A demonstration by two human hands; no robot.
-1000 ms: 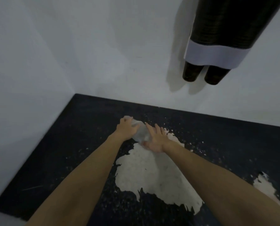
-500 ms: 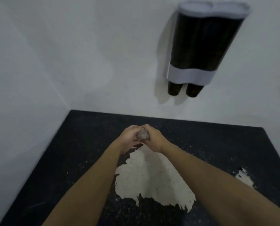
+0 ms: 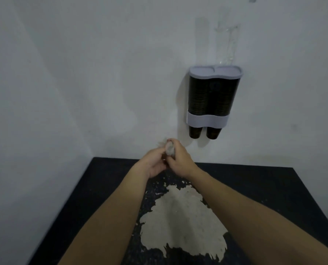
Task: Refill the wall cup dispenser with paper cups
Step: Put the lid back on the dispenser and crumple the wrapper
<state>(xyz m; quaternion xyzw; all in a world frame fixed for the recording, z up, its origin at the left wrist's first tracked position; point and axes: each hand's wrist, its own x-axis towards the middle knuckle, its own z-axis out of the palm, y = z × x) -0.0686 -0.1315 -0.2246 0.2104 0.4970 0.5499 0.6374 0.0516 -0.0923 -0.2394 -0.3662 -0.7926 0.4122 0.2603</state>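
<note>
Wall (image 3: 82, 73): plain white, filled the upper two thirds of the frame; faint smear marks at upper right above the dispenser.

Desk (image 3: 274, 188): black top, occupied the lower third of the frame, butted against the wall. Large pale patch (image 3: 182, 222) where the black surface had worn off, lower centre, with small flecks scattered round it.

Wall cup dispenser (image 3: 214, 100): mounted on the wall, right of centre, well above the desk. Twin dark tubes side by side, grey lid (image 3: 215, 72) seated on top, grey band across the lower part. Stacked dark paper cups (image 3: 205, 98) visible through both tubes, reaching up close to the lid. One cup bottom protruded below the band from each tube.

Forearms: both bare, entered from the lower edge and converged at frame centre, above the desk's far edge.

Left hand (image 3: 155, 161) and right hand (image 3: 180, 159): pressed together, touching. Both grips closed round a small crumpled wad (image 3: 169, 149) of pale, translucent material, possibly plastic wrap; could not tell for certain. Right hand's fingers curled over the wad's top; left hand cupped it from the left side and beneath. The wad sat below and left of the dispenser, apart from it.
</note>
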